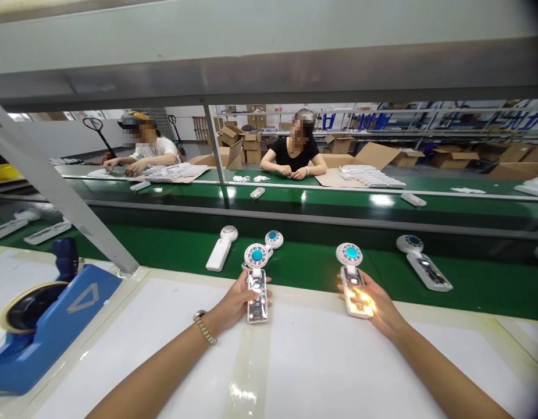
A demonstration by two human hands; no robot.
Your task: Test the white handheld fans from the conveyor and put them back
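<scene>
My left hand (238, 299) is wrapped round the handle of a small white hand-held fan (256, 279) with a blue hub, held upright over the edge of the white table (164, 349). My right hand (377, 302) grips a second fan of the same kind (353, 279), whose handle glows bright yellow-white. Three more fans lie on the green conveyor belt (316, 262) just beyond: a face-down one (222, 247) at the left, another one (274, 238) behind my left fan, and one with its handle open (423, 262) at the right.
A blue tape dispenser (42, 326) stands at the table's left. A grey slanted strut (59, 192) meets the table near it. Across the belt two people sit at a second green line with white parts and cardboard boxes (373, 154). More parts (46, 233) lie far left.
</scene>
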